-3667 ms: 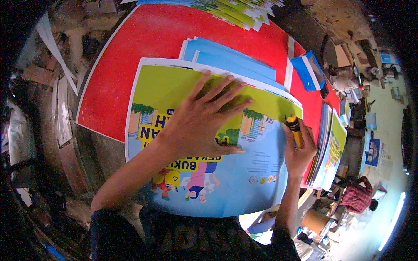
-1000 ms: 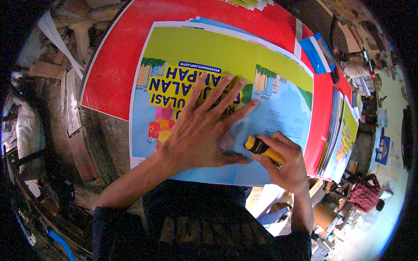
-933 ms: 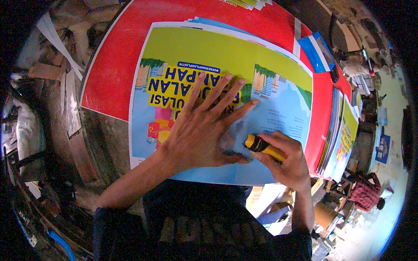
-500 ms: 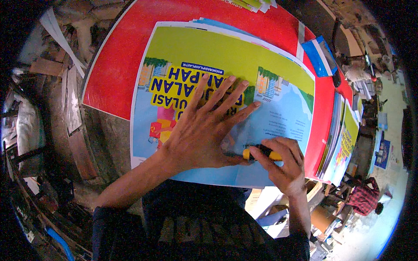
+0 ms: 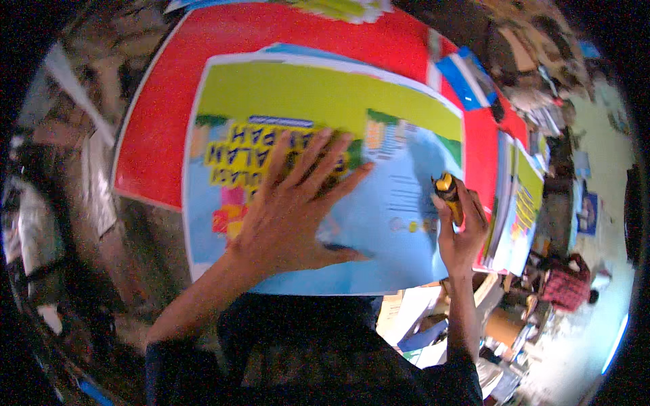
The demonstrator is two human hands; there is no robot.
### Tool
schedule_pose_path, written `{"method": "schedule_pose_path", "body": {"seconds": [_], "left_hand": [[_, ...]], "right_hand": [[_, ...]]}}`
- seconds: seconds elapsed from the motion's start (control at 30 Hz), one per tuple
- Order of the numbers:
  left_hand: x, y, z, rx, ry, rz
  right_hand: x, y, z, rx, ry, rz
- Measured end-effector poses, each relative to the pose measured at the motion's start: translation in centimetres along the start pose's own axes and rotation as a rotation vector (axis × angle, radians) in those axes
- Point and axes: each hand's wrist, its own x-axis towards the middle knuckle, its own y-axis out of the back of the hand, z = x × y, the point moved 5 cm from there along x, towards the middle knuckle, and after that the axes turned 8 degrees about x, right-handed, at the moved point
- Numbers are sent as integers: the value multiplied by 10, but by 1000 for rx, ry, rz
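That's a nearly black shirt (image 5: 298, 331), its short sleeves (image 5: 172, 372) leaving forearms (image 5: 203, 298) and hands (image 5: 288, 210) bare; a faint paler marking (image 5: 318, 365) runs across the front, perhaps lettering, though too dim to tell.

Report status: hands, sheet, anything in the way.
Left hand: fingers spread on sheet. Right hand gripping yellow-black tool near sheet's right edge. Sheet lies over red board; only hands and tool seen over it.

Blur softens the printed sheet (image 5: 379, 213); fisheye edges dark.
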Motion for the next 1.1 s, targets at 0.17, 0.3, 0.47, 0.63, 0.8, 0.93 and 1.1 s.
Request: {"method": "schedule_pose_path", "body": {"seconds": [0.17, 0.3, 0.47, 0.63, 0.8, 0.93, 1.1], "left_hand": [[-1, 5, -3, 37, 56, -73], [2, 6, 2, 78, 55, -114], [-1, 3, -1, 60, 58, -111], [-3, 3, -4, 73, 80, -102], [1, -2, -2, 65, 59, -130], [1, 3, -3, 58, 53, -86], [1, 4, -2, 66, 70, -133]], "right_hand": [[9, 31, 63, -107, -75, 151], [6, 36, 62, -384, -36, 154], [0, -18, -19, 400, 144, -431], [21, -64, -61, 411, 458, -676], [42, -80, -66, 469, 574, -893], [42, -89, -67, 429, 672, -946], [32, -85, -70, 320, 817, -871]]}}
